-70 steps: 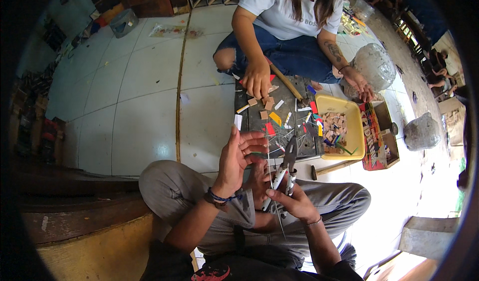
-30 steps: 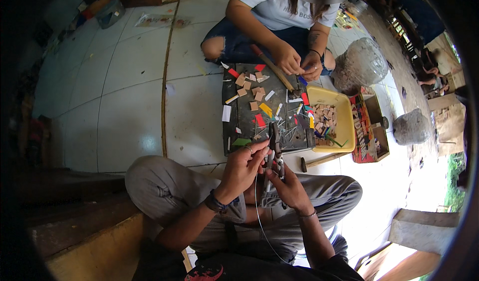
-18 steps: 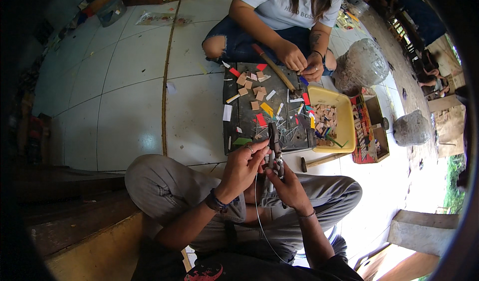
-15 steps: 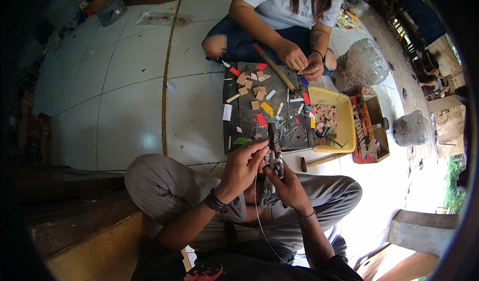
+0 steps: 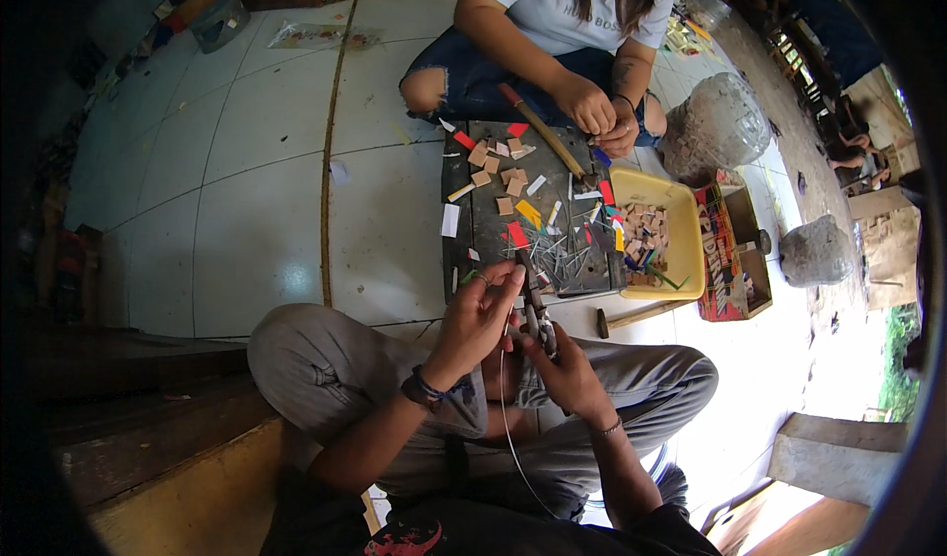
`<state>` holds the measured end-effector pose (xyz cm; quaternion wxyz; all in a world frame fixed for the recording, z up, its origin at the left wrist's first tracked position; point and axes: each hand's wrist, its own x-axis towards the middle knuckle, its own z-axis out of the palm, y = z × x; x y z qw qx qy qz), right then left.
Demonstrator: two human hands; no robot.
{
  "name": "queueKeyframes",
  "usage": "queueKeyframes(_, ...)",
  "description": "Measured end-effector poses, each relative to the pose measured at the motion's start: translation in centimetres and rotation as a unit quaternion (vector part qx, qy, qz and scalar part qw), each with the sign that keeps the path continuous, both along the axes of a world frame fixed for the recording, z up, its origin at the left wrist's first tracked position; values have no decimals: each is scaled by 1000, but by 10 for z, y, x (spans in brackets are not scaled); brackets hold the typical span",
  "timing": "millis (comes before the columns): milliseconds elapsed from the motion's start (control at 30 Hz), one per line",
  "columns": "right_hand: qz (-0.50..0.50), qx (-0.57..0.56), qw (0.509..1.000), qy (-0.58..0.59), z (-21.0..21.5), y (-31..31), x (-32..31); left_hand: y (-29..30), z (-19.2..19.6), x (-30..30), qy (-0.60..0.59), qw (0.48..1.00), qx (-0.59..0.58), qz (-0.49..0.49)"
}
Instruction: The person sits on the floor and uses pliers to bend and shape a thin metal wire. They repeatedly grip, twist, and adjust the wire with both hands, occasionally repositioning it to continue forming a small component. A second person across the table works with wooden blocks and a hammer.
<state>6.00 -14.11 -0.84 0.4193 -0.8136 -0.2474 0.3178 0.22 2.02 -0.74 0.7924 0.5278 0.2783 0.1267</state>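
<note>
My right hand is wrapped around a pair of dark metal pliers above my lap, their jaws pointing away from me. Beside them on the left, the fingers of my left hand are closed on a thin pale wire. From there the wire hangs in a curve toward my lap. Whether the jaws grip the wire is too small to see. Just beyond the plier tips is a low dark board, scattered with small wooden squares, coloured strips and several nail-like metal pins.
A yellow tray of wooden pieces adjoins the board, with an open box to its right. One hammer lies across the board, another on the floor. Opposite sits a co-worker, hands together over the board's far edge.
My left hand has turned and drawn slightly back, its fingers higher beside the pliers. The plier jaws have swung a little left and lower. The co-worker's hands have barely shifted.
</note>
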Motion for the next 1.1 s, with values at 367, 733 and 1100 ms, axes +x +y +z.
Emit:
queueKeyframes(367, 26, 30, 998, 40, 2, -6, -16, 10, -1, -4, -3, 1000, -1, 1)
queueKeyframes(733, 43, -44, 993, 99, 3, -28, -22, 13, 3, -4, 8, 1000, -3, 1)
queueKeyframes(1100, -86, 18, 980, 178, -26, -22, -31, -1, -6, -3, -50, 998, -30, -27)
